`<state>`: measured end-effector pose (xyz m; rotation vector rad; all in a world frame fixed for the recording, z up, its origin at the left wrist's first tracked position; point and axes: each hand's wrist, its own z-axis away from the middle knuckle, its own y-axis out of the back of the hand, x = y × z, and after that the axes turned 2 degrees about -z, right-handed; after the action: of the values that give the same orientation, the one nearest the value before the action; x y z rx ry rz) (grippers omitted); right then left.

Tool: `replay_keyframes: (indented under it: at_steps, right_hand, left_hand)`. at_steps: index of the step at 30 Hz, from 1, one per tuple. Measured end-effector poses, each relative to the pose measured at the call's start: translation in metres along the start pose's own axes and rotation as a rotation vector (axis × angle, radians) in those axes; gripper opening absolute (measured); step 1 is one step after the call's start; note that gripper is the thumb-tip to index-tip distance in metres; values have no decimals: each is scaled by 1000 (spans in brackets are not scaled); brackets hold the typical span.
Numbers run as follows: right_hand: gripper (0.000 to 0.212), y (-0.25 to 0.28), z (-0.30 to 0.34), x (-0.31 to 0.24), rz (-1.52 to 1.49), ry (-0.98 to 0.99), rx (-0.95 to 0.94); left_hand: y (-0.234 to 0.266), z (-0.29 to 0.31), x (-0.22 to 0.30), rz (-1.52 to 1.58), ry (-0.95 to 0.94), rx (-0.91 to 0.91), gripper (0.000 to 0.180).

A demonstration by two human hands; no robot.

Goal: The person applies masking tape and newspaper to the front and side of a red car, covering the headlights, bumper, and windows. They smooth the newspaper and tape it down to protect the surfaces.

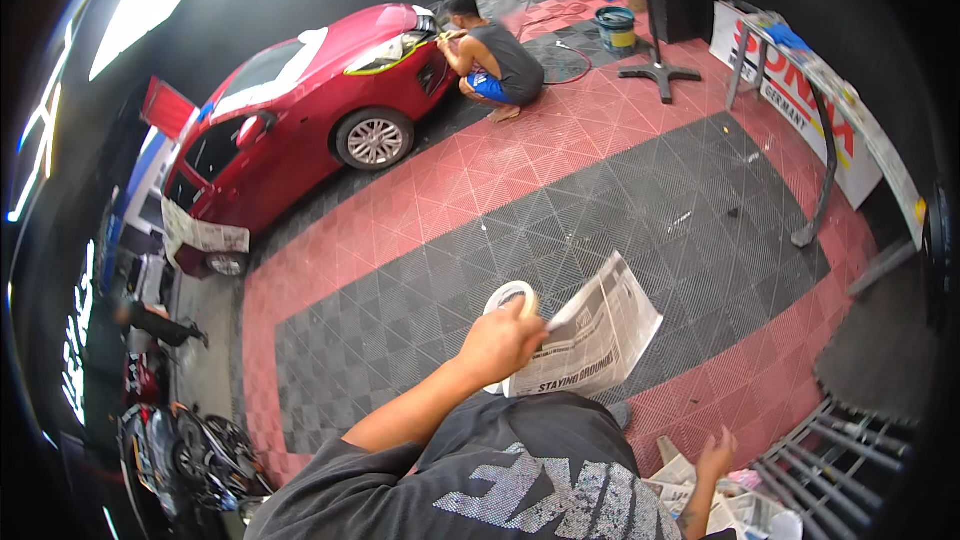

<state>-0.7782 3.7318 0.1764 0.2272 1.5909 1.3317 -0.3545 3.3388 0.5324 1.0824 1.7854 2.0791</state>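
Observation:
My left hand is closed in front of my body, gripping one edge of a newspaper sheet. A roll of pale masking tape sits at the same hand, by its fingers. The sheet hangs out to the right of the hand, bent and partly spread. At the lower right my right hand is raised with its fingers apart and nothing in them. Beside and below that hand lies a loose pile of newspapers, partly hidden by my arm and body.
A red car stands at the far left, partly covered with paper. A person squats at its front. A bucket, a stand base and a long bench lie beyond. Metal bars are at right, motorcycles at left.

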Motion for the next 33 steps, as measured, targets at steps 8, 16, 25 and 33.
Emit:
replay_keyframes:
  at_steps: [8,16,25,33]
  right_hand:
    - [56,10,0,-626,-214,1347,-394]
    - [14,-153,76,-846,-8,1582,-810]
    - [20,-231,136,-1084,-281,1831,-1169]
    - [20,-347,135,-1284,-448,1845,-1296]
  left_hand:
    - [62,30,-132,90,-279,143,15]
    - [166,98,-360,542,64,336,58]
    - [241,185,-606,232,331,187,45]
    - [276,219,-791,222,637,245,29]
